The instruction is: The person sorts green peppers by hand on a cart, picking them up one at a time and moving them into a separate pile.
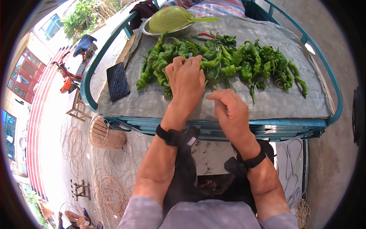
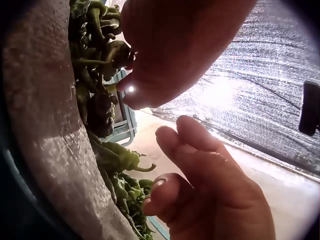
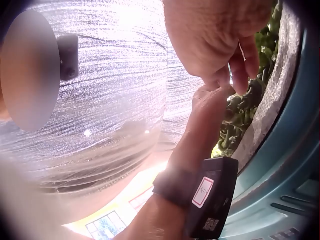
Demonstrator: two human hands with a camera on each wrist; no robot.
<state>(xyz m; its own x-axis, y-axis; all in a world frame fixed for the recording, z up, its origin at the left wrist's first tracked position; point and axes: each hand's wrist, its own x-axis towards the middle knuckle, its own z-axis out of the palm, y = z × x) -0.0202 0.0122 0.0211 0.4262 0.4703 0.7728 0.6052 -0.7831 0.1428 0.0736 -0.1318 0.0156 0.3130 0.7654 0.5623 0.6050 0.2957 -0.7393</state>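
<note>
We have our left hand (image 1: 187, 82) over the left half of a heap of green peppers (image 1: 259, 63), its fingers bent down toward them. In the left wrist view the fingertips are right at a pepper, but we cannot tell whether they pinch it. Our right hand (image 1: 232, 110) is empty and relaxed, its fingers loosely bent; it hovers between the heap and the near edge of the cart bed (image 1: 87, 82), just beside the left hand.

The peppers spread sideways across the middle of the grey sheet (image 1: 282, 108) that covers the cart bed, and a few on the right point toward the near edge. We see one red pepper (image 1: 206, 35) at the far side of the heap. Toward the far left corner, a yellow-green strainer (image 1: 167, 20) lies dome up on a metal bowl (image 1: 152, 34), its handle pointing right. A dark phone (image 1: 118, 81) lies near the left edge, apart from the peppers. Striped cloth (image 1: 221, 8) shows at the far edge. We wear a black band on each wrist.
</note>
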